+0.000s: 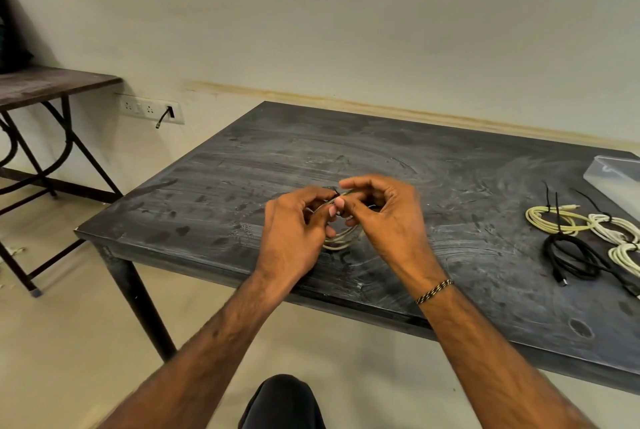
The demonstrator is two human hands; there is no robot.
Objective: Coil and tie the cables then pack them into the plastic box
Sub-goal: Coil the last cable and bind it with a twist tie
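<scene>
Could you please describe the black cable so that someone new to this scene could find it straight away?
Look to the right end of the dark grey table, below the clear plastic box. The black coiled cable lies nearest the front edge in a cluster of coils; it is the only black one, its neighbours being yellow or white.

Dark table, side table, wall sockets.

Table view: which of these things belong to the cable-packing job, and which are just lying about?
Job:
- white cable coil, held by left hand and right hand
- yellow coil
- white coils
- black cable
- clear plastic box
- dark table

Lying about:
- side table
- wall socket strip, short cable plugged in
</scene>
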